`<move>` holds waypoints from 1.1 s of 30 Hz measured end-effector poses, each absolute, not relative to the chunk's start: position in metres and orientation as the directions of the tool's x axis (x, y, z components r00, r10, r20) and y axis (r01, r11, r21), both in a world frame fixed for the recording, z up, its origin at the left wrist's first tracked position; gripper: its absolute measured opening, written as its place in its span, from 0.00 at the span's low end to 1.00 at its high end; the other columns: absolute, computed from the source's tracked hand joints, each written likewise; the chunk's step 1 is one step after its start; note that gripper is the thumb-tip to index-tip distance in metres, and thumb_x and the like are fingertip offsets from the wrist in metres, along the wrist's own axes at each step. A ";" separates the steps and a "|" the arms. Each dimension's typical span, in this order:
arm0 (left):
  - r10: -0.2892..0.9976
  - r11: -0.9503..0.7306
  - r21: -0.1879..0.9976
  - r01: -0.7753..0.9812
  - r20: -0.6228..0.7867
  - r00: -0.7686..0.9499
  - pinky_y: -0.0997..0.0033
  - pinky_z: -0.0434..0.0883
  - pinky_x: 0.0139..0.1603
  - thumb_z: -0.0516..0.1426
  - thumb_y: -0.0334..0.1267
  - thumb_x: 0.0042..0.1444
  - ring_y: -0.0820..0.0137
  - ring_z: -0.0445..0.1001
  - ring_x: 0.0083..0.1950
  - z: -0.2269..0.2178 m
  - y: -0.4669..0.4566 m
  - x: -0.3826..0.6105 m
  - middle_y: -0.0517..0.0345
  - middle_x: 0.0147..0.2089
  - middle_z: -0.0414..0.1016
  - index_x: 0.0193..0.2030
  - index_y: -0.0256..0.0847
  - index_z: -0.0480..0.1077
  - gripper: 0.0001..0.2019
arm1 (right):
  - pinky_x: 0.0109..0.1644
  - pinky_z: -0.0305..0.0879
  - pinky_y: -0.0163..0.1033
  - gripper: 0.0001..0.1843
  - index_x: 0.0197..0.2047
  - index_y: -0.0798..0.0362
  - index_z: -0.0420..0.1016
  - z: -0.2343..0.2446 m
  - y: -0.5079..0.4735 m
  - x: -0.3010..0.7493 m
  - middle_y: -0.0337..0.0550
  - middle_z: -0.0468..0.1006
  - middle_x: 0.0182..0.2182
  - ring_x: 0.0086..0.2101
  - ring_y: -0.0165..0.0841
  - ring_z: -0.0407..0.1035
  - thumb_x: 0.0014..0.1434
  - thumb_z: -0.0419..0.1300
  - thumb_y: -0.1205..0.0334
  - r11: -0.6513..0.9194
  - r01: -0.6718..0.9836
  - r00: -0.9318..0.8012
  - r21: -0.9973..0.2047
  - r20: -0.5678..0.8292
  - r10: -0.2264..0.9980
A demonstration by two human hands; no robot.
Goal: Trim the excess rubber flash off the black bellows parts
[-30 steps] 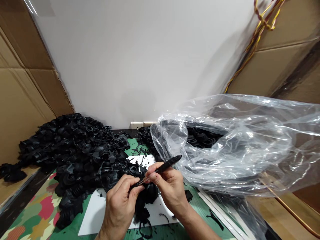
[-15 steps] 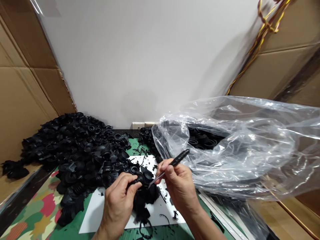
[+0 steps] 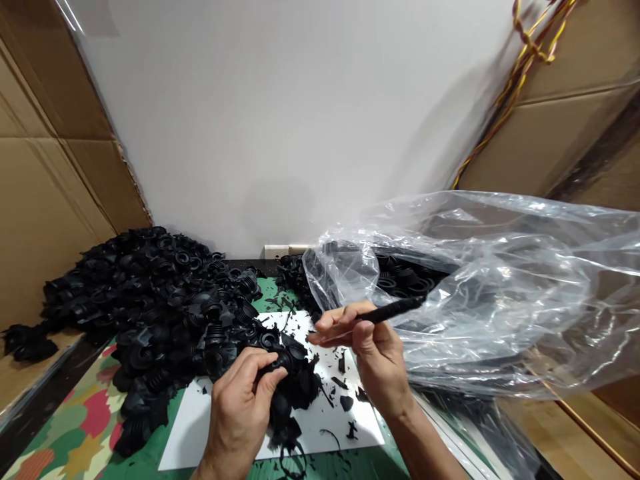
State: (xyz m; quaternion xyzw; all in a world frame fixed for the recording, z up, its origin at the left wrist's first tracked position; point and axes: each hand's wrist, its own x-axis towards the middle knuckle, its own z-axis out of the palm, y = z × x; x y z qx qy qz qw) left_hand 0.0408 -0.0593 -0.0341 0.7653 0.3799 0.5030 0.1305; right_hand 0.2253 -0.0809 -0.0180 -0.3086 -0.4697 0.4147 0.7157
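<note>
My left hand (image 3: 240, 400) is shut on a black rubber bellows piece (image 3: 283, 360), with a ragged black rubber flash hanging below it. My right hand (image 3: 375, 347) grips a black-handled craft knife (image 3: 390, 310), and its blade is hidden by my fingers. That hand is apart from the rubber piece. Black rubber trimmings (image 3: 345, 403) lie scattered on a white sheet (image 3: 195, 427) beneath both hands. A large heap of black rubber bellows (image 3: 160, 300) lies against my left hand's side.
A clear plastic bag (image 3: 500, 293) holding more black bellows (image 3: 400, 280) lies to the right. Cardboard sheets (image 3: 50, 200) line the left side, and a white wall (image 3: 280, 133) stands behind. Twisted yellow-brown wires (image 3: 530, 53) hang at upper right. A green patterned mat (image 3: 85, 413) lies underneath.
My right hand has moved right and away from the rubber piece, carrying the knife with it. My left hand still holds the piece in nearly the same place.
</note>
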 end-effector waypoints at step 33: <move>0.757 -0.615 0.635 0.467 0.641 0.126 0.76 0.74 0.28 0.61 0.42 0.53 0.69 0.76 0.29 -0.039 -0.054 0.036 0.57 0.31 0.77 0.32 0.41 0.74 0.07 | 0.36 0.71 0.41 0.16 0.38 0.51 0.68 -0.013 -0.081 0.230 0.45 0.76 0.34 0.33 0.35 0.73 0.66 0.50 0.48 0.603 0.196 0.328 -0.773 0.632 0.703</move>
